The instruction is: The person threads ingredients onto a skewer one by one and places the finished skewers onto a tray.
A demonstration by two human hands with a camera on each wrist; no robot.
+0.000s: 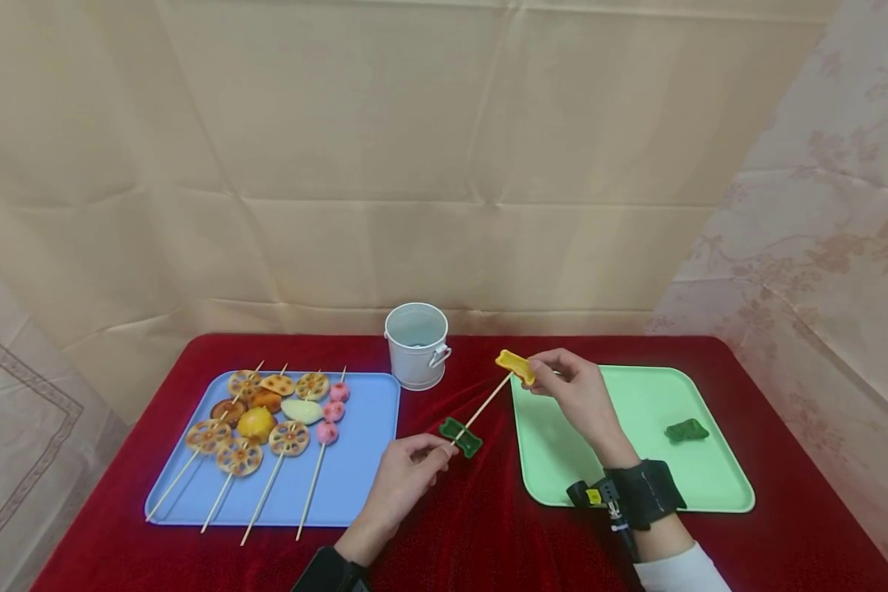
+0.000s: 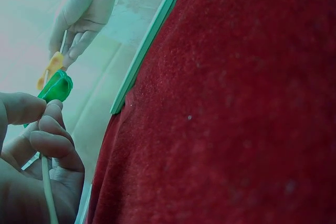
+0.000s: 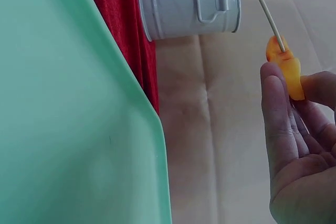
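Note:
My left hand (image 1: 407, 477) pinches a thin wooden skewer (image 1: 488, 401) just below a dark green bow-shaped piece (image 1: 460, 437) threaded on it. The skewer slants up to the right. At its upper tip, my right hand (image 1: 573, 390) pinches a yellow bow-shaped piece (image 1: 515, 367) between thumb and fingers. In the right wrist view the skewer's tip meets the yellow piece (image 3: 290, 74); how far it goes in I cannot tell. The left wrist view shows the green piece (image 2: 56, 86) close above the left fingertips, with the skewer's lower end running through the palm.
A blue tray (image 1: 370, 485) on the left carries several loaded skewers with lotus slices and pink balls (image 1: 333, 411). A white bucket (image 1: 417, 349) stands at the back middle. Another green piece (image 1: 686, 430) lies in the green tray (image 1: 562, 477) on the right. Red cloth (image 1: 481, 534) covers the table.

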